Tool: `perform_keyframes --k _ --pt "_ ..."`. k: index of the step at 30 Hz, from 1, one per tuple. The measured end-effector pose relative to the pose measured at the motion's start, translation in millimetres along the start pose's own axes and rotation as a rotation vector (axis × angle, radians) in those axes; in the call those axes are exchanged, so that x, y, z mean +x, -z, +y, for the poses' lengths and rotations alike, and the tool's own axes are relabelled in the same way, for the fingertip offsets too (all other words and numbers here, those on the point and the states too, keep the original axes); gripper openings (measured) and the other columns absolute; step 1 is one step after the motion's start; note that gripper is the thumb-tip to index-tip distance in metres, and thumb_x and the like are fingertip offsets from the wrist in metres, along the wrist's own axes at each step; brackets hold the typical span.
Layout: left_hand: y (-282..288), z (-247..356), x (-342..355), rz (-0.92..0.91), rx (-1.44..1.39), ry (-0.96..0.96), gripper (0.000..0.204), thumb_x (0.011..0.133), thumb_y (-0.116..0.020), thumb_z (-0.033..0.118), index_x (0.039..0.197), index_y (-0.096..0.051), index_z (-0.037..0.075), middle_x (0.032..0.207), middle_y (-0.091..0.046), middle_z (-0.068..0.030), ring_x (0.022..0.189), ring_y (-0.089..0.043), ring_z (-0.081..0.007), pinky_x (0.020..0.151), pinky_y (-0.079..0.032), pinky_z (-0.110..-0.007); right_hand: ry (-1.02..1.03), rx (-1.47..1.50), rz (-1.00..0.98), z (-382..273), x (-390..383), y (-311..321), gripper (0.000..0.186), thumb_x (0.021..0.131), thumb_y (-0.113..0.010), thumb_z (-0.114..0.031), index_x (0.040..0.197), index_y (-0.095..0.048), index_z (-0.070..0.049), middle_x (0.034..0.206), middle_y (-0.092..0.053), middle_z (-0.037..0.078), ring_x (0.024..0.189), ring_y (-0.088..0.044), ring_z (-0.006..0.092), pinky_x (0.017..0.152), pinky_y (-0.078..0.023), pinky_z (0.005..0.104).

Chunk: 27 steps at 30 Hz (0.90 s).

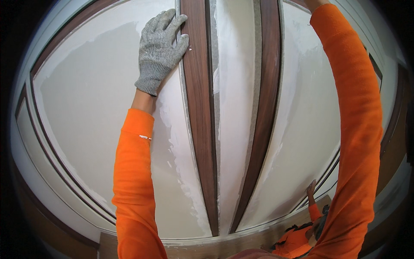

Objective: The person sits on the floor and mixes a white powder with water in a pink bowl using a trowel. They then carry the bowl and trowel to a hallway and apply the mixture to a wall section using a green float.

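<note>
My left hand [160, 47], in a grey knitted glove, lies flat against a pale wall panel [99, 108]. Its fingers are stretched out, and the thumb and forefinger tips touch the edge of a dark brown wood-grain strip [199, 86]. Nothing shows in its grip. My right arm [355, 108], in an orange sleeve, reaches up along the right side. Only the wrist shows at the top edge, so the right hand and anything in it lie outside the picture. White filler [181, 172] runs in a rough band beside the brown strip.
A second brown strip [265, 86] borders a narrow pale panel [235, 86]. Right of it is another patched wall panel [302, 99]. A co-worker in orange [295, 241] is low at the right, one hand [311, 188] at the wall. Brown flooring [241, 247] shows along the bottom.
</note>
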<state>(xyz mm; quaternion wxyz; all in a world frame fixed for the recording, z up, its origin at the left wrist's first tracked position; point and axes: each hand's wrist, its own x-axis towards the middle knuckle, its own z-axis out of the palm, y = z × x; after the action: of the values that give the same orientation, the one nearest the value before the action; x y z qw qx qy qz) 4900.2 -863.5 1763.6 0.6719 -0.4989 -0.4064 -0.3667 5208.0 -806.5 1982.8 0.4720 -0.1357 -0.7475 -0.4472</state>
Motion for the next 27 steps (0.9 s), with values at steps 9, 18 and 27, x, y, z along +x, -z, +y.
perform_keyframes --k 9,18,27 --pt "-2.8 2.3 2.0 0.016 -0.008 -0.015 0.049 0.097 -0.062 0.041 0.143 -0.060 0.024 0.151 -0.053 -0.0081 0.142 -0.045 -0.0283 0.122 -0.032 -0.045 -0.067 -0.008 -0.050 -28.8 -46.2 -5.3 0.051 0.096 -0.044 -0.012 0.144 -0.060 -0.016 0.133 -0.067 0.017 0.121 -0.063 0.0340 0.112 -0.047 0.0433" --pt "-2.4 -2.4 0.5 0.011 0.012 -0.029 0.049 0.097 -0.061 0.043 0.143 -0.060 0.024 0.151 -0.053 -0.0081 0.142 -0.045 -0.0284 0.122 -0.033 -0.045 -0.027 0.106 -0.126 -42.4 -71.8 15.4 0.044 0.099 -0.054 -0.018 0.141 -0.062 -0.013 0.132 -0.068 0.016 0.116 -0.065 0.0309 0.108 -0.048 0.0405" --pt "-2.0 -1.7 1.7 0.003 0.017 -0.025 0.048 0.097 -0.061 0.042 0.142 -0.060 0.024 0.151 -0.053 -0.0085 0.142 -0.045 -0.0286 0.122 -0.032 -0.045 0.016 0.310 0.019 10.1 -27.0 24.7 0.038 0.099 -0.060 -0.020 0.134 -0.066 -0.006 0.121 -0.074 0.014 0.109 -0.068 0.0269 0.103 -0.050 0.0358"
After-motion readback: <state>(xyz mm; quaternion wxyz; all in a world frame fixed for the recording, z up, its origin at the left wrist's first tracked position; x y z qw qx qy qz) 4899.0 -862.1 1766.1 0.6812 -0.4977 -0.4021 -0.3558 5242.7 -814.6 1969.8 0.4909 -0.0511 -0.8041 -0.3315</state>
